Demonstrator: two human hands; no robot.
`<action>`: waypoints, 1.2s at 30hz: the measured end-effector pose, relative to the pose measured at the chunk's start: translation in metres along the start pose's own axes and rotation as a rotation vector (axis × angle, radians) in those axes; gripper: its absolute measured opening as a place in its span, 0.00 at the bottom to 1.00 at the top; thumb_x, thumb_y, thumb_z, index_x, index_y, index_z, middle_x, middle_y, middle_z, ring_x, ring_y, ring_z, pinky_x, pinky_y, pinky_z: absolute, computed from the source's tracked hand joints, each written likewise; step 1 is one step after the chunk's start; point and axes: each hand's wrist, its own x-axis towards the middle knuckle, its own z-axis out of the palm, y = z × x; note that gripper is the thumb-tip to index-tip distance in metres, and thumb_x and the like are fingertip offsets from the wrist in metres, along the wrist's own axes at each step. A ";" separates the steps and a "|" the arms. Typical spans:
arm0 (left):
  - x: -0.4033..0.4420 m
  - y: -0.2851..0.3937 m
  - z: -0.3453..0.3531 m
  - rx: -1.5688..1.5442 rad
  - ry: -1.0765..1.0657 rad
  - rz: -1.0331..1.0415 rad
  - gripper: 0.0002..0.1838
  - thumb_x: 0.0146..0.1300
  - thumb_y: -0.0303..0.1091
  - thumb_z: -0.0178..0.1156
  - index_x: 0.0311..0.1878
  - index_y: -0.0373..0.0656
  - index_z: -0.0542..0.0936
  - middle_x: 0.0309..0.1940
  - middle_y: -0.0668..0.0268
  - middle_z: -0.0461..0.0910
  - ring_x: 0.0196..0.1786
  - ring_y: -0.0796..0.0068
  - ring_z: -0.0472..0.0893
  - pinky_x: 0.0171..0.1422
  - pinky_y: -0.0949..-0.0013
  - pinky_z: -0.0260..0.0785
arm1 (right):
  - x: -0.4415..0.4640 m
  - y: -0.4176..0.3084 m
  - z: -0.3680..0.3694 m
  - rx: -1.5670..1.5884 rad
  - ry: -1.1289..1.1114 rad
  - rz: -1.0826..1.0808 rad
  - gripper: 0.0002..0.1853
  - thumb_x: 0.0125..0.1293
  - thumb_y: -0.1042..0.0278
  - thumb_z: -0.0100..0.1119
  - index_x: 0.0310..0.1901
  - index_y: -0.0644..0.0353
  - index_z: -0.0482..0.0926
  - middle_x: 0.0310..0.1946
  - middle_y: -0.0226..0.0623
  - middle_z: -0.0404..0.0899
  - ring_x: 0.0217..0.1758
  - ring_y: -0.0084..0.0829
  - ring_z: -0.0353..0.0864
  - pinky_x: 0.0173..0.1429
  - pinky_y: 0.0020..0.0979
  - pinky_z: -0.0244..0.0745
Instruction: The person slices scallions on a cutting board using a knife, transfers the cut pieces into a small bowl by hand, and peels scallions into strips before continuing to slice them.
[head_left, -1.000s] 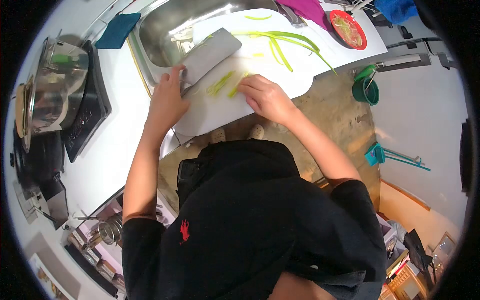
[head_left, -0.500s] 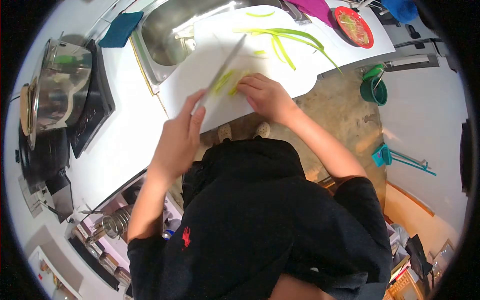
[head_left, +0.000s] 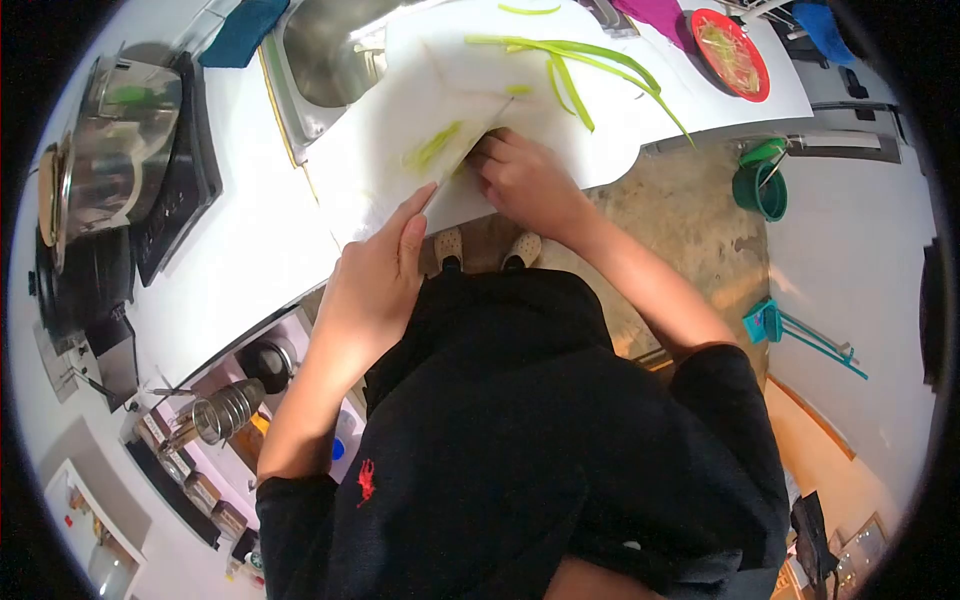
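My left hand point(head_left: 378, 275) is closed around the handle of a knife point(head_left: 464, 160), whose blade slants up and right over a white work surface point(head_left: 590, 160). My right hand point(head_left: 527, 182) has its fingers curled and pressed down close to the blade's right side. What lies under those fingertips is mostly hidden, with a little green showing. Left of the blade lies a small heap of cut green onion point(head_left: 433, 147), thinly sliced and blurred. Longer green onion leaves point(head_left: 610, 62) lie farther back, and a short piece point(head_left: 517, 90) rests near the knife tip.
A steel sink point(head_left: 330, 75) is at the back left, with a teal cloth point(head_left: 243, 35) beside it. Pots point(head_left: 120, 150) and a black cooktop point(head_left: 180, 180) stand left. A red plate point(head_left: 735, 60) of thin pale strips sits back right. A green bucket point(head_left: 760, 190) stands on the floor.
The knife has shifted right and its blade now sits closer to my right hand. Cut green onion shows left of the blade. The view has shifted slightly.
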 end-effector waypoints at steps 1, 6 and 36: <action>-0.001 0.001 0.001 0.017 0.003 -0.012 0.21 0.79 0.43 0.41 0.68 0.49 0.73 0.31 0.39 0.80 0.41 0.34 0.80 0.47 0.48 0.72 | -0.001 0.001 0.001 -0.008 0.001 -0.006 0.12 0.47 0.77 0.62 0.37 0.65 0.84 0.42 0.36 0.81 0.49 0.38 0.78 0.52 0.35 0.78; -0.024 -0.005 0.000 0.132 0.017 -0.074 0.20 0.78 0.42 0.43 0.68 0.51 0.72 0.35 0.38 0.81 0.44 0.34 0.79 0.49 0.46 0.72 | 0.000 0.005 0.006 -0.014 0.023 -0.030 0.08 0.49 0.74 0.59 0.33 0.63 0.82 0.40 0.37 0.81 0.48 0.37 0.79 0.50 0.33 0.80; -0.063 -0.017 -0.034 0.171 -0.144 -0.235 0.21 0.79 0.43 0.42 0.70 0.52 0.71 0.33 0.39 0.80 0.45 0.35 0.80 0.49 0.50 0.73 | -0.002 0.003 0.005 0.089 0.030 0.046 0.11 0.51 0.78 0.66 0.39 0.63 0.83 0.41 0.36 0.80 0.49 0.38 0.80 0.53 0.36 0.79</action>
